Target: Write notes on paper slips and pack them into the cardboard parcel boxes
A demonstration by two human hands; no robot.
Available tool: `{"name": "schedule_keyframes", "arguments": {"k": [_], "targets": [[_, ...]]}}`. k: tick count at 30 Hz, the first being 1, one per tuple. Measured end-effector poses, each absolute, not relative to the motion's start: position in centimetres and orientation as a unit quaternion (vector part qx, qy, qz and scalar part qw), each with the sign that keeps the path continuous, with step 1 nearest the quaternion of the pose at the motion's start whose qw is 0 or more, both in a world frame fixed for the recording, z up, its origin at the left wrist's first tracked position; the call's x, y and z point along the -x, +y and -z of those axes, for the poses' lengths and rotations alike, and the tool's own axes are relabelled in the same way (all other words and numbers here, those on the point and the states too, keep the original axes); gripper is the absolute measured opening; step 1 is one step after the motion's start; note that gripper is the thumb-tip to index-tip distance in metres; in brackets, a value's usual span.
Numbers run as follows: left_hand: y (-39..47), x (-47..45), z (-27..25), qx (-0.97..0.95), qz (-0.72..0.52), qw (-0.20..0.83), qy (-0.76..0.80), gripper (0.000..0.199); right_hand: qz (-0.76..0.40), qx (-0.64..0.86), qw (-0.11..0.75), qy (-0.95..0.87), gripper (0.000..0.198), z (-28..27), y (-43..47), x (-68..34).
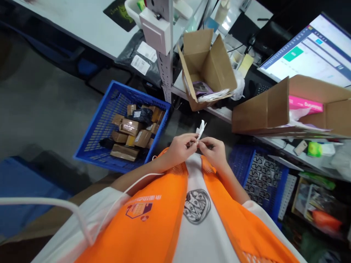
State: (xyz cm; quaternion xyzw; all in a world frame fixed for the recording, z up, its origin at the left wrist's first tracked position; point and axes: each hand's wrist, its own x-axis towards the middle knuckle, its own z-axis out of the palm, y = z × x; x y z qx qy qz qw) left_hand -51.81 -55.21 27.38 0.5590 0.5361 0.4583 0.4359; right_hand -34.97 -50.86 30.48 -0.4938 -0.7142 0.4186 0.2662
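My left hand (179, 146) and my right hand (215, 149) meet close in front of my chest, over my orange vest. Both pinch a small white strip of paper (200, 129) that sticks up between the fingertips. What the lower end of the strip joins to is hidden by my fingers.
A blue crate (93, 128) with several small taped parcels sits on the floor at the left. An open cardboard box (204, 65) and a second carton (276, 106) stand on the bench ahead. A monitor (315, 54) is at upper right. Another blue crate (263, 175) sits at lower right.
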Motion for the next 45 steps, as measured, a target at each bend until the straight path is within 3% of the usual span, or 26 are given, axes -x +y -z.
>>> {"name": "schedule_keyframes", "arguments": {"k": [6, 17, 24, 31, 39, 45], "targets": [[-55.1, 51.4, -27.2, -0.54, -0.499, 0.438, 0.517, 0.015, -0.407, 0.525, 0.263, -0.699, 0.014, -30.4, -51.8, 35.3], [-56.4, 52.9, -25.7, -0.479, -0.487, 0.541, 0.49, 0.028, -0.447, 0.501, 0.254, -0.696, 0.011, -29.8, -52.2, 36.9], [-56.5, 53.1, -24.2, -0.299, -0.551, 0.625, 0.465, 0.023, -0.502, 0.491, 0.251, -0.666, 0.013, -29.9, -52.0, 37.4], [-56.9, 53.9, -24.5, -0.328, -0.554, 0.592, 0.485, 0.024, -0.434, 0.463, 0.206, -0.745, 0.008, -29.7, -51.3, 38.6], [-57.3, 54.9, -24.6, -0.317, -0.561, 0.595, 0.481, 0.023, -0.438, 0.466, 0.174, -0.748, 0.011, -29.9, -50.8, 40.1], [-56.9, 54.4, -22.5, -0.06, -0.634, 0.639, 0.432, 0.017, -0.507, 0.505, 0.164, -0.679, 0.012, -29.6, -50.7, 40.0]]}}
